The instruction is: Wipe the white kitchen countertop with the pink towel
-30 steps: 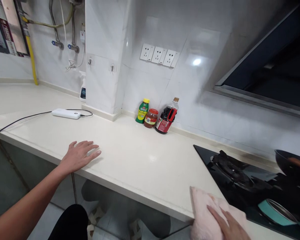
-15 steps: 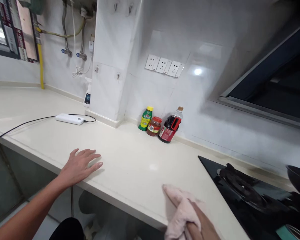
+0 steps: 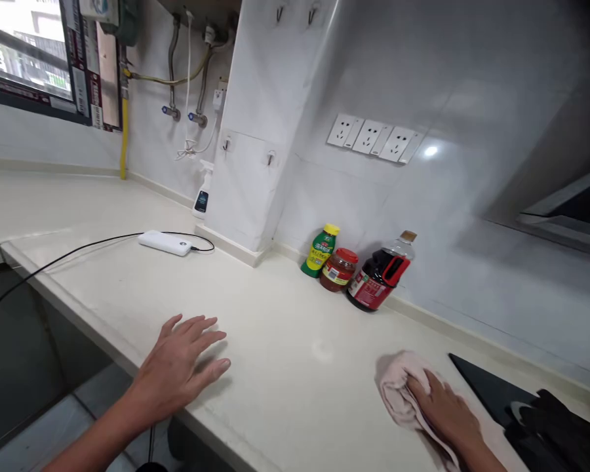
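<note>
The fingers of your right hand [image 3: 445,412] curl into the pink cloth [image 3: 399,390], gripping it against the pale counter [image 3: 285,367] just beside the black stove [image 3: 486,388]. The fingers of your left hand [image 3: 177,368] spread apart near the counter's front edge. Farther back, by the wall [image 3: 354,190], stand a green bottle [image 3: 320,252], a red-lidded jar [image 3: 338,270] and a dark bottle [image 3: 373,278].

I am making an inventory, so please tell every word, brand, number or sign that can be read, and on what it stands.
No text reads clearly.
Green bottle: characters blurred.
Red-lidded jar: label too small.
Red-handled bottle: characters blurred.
Spray bottle: label too small.
Window-frame stickers: blurred.
White device: mark too small.
</note>
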